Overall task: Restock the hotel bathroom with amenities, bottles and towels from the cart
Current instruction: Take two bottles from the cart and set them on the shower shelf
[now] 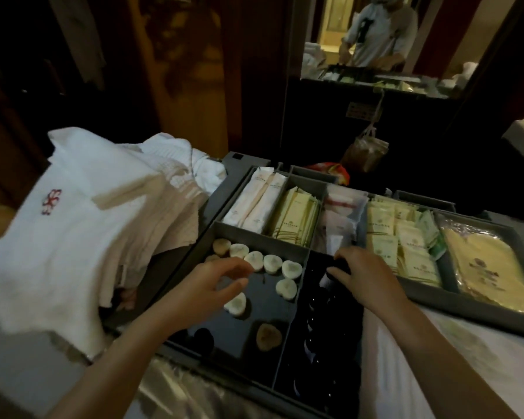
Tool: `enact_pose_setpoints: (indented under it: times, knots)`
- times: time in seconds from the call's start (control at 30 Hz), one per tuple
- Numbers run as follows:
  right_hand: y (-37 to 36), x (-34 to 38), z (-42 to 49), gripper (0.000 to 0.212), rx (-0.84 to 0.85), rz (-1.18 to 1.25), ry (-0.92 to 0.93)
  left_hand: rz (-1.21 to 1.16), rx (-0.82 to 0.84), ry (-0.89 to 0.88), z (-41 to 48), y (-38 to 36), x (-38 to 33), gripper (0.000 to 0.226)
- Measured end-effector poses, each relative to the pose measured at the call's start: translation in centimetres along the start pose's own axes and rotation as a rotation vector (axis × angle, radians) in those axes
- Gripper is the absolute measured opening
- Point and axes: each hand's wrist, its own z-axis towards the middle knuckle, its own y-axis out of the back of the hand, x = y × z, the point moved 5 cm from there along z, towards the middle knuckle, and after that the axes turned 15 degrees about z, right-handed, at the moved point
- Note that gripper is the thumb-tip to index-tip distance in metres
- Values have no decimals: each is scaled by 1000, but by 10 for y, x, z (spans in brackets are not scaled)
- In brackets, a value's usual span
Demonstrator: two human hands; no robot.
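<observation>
1. Two hands are down in the grey cart tray [256, 231]. The left hand [217, 282] sits over the near-left compartment, fingers curled loosely and apart, gripping nothing I can see, right above the white heart-shaped soaps [286, 288].
2. The right hand [365, 276] reaches into the dark compartment of small dark bottles [321, 303]; its fingers curl around something dark, but can't tell if it's actually gripped.
3. Far row of the tray: long white packets [256, 201], pale yellow sachets [295, 217], more yellow packets [406, 246] further right.
4. A pile of white towels [82, 225] is heaped left of the tray.
5. A mirror [375, 37] hangs at the far right.
</observation>
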Motion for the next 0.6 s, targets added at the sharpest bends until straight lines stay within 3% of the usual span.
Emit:
enact_pose_setpoints:
  times: [0.27, 0.43, 0.6]
  knots:
    - [40, 41, -11, 28, -47, 72, 186, 329, -98, 67, -33, 1, -3, 35]
    - [40, 66, -14, 23, 29, 177, 260, 631, 30, 168, -58, -11, 10, 53]
    - [33, 83, -12, 21, 94, 180, 318, 703, 72, 255, -72, -16, 17, 42]
